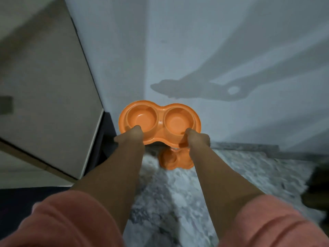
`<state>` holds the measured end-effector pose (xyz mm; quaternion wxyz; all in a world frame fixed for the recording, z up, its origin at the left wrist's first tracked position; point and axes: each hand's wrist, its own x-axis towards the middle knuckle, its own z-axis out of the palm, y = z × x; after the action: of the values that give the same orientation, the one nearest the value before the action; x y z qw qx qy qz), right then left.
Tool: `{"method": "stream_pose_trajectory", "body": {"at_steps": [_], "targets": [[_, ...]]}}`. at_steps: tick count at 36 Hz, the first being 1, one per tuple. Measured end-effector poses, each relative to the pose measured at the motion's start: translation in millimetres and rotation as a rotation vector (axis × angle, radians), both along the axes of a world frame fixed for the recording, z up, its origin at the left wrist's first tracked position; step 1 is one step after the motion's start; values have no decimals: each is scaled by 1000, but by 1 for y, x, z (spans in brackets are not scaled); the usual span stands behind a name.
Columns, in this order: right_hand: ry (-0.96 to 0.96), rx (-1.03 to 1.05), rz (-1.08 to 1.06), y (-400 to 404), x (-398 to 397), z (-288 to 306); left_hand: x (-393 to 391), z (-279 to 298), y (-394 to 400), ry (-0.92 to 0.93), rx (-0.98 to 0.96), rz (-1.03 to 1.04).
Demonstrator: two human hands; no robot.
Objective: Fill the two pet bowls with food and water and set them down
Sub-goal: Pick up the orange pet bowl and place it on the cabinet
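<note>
Between the left hand (pixel 132 135) and right hand (pixel 193 138), each gripping its near rim, an orange double pet bowl (pixel 159 120) hung empty above its reflection (pixel 175 160).

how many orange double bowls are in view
2. One double bowl is held up by both hands, left and right. The second bowl lies on the floor below, partly hidden.
</note>
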<state>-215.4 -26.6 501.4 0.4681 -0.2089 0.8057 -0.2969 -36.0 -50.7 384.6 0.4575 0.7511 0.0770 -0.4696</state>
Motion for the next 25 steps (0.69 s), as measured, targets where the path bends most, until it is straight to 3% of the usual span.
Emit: {"method": "stream_pose_trajectory", "body": {"at_steps": [3,5,9,16,25], "targets": [[-20,-48,27,3,-5,78,-14,148,30,22,-119,23],[-3,-101,28,6,-5,134,-15,222,42,-64,-155,34],[-24,-159,42,23,-5,230,-9,318,58,-185,-189,-57],[-25,-257,10,66,-7,350,9,434,107,-299,-248,-202],[-50,-328,-11,130,5,428,26,519,159,-329,-392,-239]]}}
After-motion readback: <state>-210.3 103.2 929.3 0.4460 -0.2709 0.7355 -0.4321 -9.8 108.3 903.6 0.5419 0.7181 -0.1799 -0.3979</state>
